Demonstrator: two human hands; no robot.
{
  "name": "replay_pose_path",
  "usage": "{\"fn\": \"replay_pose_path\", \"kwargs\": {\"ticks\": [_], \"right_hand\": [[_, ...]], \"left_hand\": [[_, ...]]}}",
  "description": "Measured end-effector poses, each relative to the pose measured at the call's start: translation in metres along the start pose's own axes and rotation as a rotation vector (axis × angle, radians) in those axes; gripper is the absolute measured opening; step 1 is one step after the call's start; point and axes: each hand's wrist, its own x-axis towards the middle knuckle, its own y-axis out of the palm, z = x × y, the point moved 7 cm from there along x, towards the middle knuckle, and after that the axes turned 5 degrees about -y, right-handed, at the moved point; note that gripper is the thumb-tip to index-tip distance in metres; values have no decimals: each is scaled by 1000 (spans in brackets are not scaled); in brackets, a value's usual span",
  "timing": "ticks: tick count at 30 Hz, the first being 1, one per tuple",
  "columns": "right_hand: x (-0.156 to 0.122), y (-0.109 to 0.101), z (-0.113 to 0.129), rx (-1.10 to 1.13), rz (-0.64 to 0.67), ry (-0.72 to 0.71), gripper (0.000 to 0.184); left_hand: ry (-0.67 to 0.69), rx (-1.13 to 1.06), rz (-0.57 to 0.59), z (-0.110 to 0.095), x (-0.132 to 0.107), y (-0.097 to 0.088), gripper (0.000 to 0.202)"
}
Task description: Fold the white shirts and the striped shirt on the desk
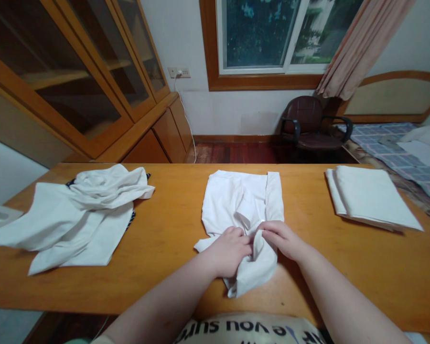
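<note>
Watching from afar, I see the white cloth (222,203) lying midway along the wooden table (175,215), its near end bunched. The right hand (282,238) pinches a raised fold (262,260) there; the left hand (230,251) curls over the cloth beside it, though I cannot tell whether it grips. Loose white fabric (84,217) lies well to the left, a folded white bundle (374,196) to the right.

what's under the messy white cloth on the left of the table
The cloth lies on the table; dark patterned bits poke out at its edges. Anything else beneath is covered.
</note>
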Motion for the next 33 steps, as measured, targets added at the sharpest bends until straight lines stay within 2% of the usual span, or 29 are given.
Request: {"fn": "replay_pose_path", "kwargs": {"ticks": [3, 8, 12, 14, 16, 17, 18, 20, 21, 22, 23, 25, 27, 28, 29, 30, 31, 33], "right_hand": [[4, 3, -7, -43, 39, 67, 43], [6, 3, -15, -462, 11, 222, 41], [6, 1, -14, -621, -90, 234, 60], [6, -1, -16, -612, -147, 214, 64], [5, -9, -21, -552, -243, 199, 60], [3, -17, -24, -506, -322, 206, 57], [0, -27, -28, -452, -417, 225, 55], [-12, -51, -38, -321, -635, 282, 54], [-20, -63, -43, -251, -748, 308, 55], [-28, -74, -47, -192, -858, 324, 57], [-36, -84, -49, -153, -960, 327, 58], [-48, -98, -45, -162, -1106, 307, 59], [-53, -102, -32, -269, -1152, 249, 52], [-52, -101, -24, -320, -1137, 196, 46], [-48, -97, -15, -343, -1091, 127, 39], [-44, -90, -8, -322, -1019, 49, 31], [-38, -81, -2, -252, -917, -24, 26], [-25, -57, 2, -2, -635, -105, 27]], "left_hand": [[-45, 30, -23, 0, 3, 3, 17], [-107, -56, -72, 8, 3, 1, 22], [-90, -151, -146, 16, 0, -8, 13], [-44, -188, -255, 20, -5, -19, 11], [-45, -230, -462, 32, -18, -39, 20], [-92, -243, -623, 42, -30, -53, 24], [-179, -245, -827, 56, -47, -68, 28], [-445, -217, -1321, 85, -96, -92, 31], [-601, -197, -1554, 96, -124, -98, 30], [-743, -179, -1738, 104, -147, -99, 28], [-851, -167, -1849, 111, -162, -100, 24], [-957, -149, -1941, 120, -177, -99, 16], [-931, -147, -1915, 124, -173, -99, 12], [-883, -158, -1858, 124, -164, -100, 11], [-811, -186, -1740, 122, -150, -100, 10], [-715, -226, -1559, 119, -130, -99, 11], [-601, -268, -1315, 112, -104, -95, 14], [-378, -317, -757, 85, -54, -72, 21]]}}
